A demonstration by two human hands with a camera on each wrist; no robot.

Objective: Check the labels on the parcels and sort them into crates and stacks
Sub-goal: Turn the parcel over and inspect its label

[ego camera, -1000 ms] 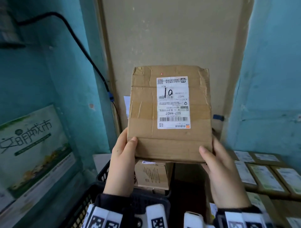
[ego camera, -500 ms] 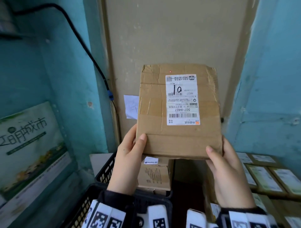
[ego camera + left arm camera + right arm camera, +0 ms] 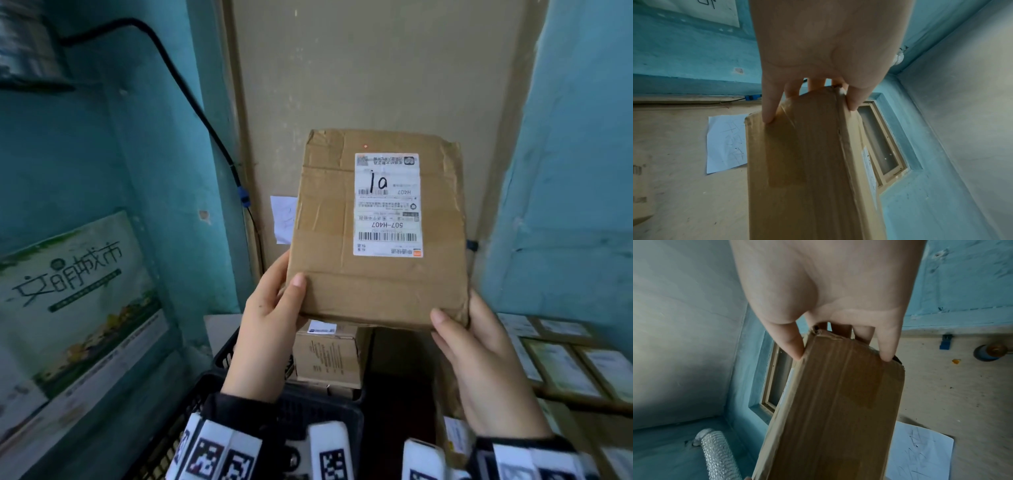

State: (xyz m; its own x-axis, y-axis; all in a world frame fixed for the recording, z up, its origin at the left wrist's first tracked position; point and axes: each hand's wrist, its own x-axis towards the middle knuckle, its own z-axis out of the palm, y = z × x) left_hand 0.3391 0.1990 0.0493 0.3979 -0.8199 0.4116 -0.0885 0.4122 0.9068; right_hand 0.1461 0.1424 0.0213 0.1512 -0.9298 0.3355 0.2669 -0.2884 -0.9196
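Observation:
A flat brown cardboard parcel (image 3: 329, 240) is held upright at chest height, face toward me. Its white label (image 3: 387, 205) reads upside down, with "1a" handwritten and "507-H407" printed. My left hand (image 3: 274, 308) grips the lower left corner, thumb on the front, fingers behind. My right hand (image 3: 469, 339) grips the lower right corner the same way. In the left wrist view the parcel (image 3: 807, 162) shows edge-on, pinched between thumb and fingers. The right wrist view shows the parcel (image 3: 834, 402) likewise from its other edge.
Below the parcel a black plastic crate (image 3: 226, 353) holds a smaller cardboard box (image 3: 325, 356). Several labelled flat parcels (image 3: 555, 363) lie in rows at the right. Teal walls close both sides; a black cable (image 3: 191, 99) runs down the left wall beside a poster (image 3: 75, 294).
The parcel and both hands have drifted right in the head view and the grip is unchanged. A white paper on the back wall has come into view left of the parcel.

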